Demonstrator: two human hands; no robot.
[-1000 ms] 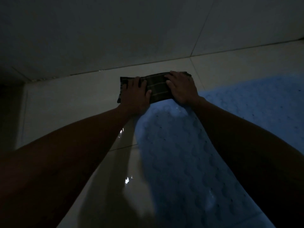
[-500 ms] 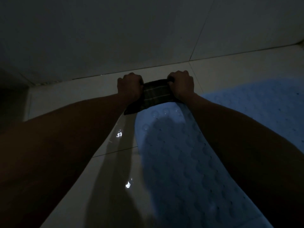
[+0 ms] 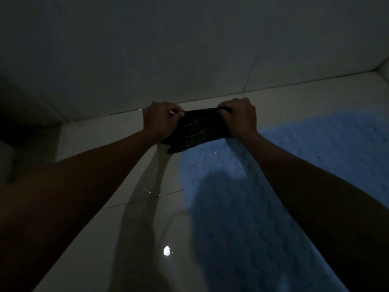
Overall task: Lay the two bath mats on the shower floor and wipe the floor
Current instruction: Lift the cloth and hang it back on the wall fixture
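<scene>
Blue dimpled rubber mats [image 3: 242, 207] laid on pale tiled floor [image 3: 130, 239]; left hand [image 3: 161, 121], right hand [image 3: 241, 118] clenched on dark checked cloth [image 3: 200, 129]; wiping unfinished, seemingly.

Two hands [image 3: 162, 121] [image 3: 240, 118] — one cloth [image 3: 200, 129] — one mat [image 3: 242, 207]

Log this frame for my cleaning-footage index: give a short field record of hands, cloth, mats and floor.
left hand: fist closed on the dark plaid cloth's left end
right hand: fist closed on its right end
dark plaid cloth: stretched between both hands, lower edge hanging near the mat
blue textured rubber bath mat: flat on the floor, water drops visible
second mat: cannot tell in this dim light
pale glossy tiled floor: shiny, reflecting a light spot
</scene>
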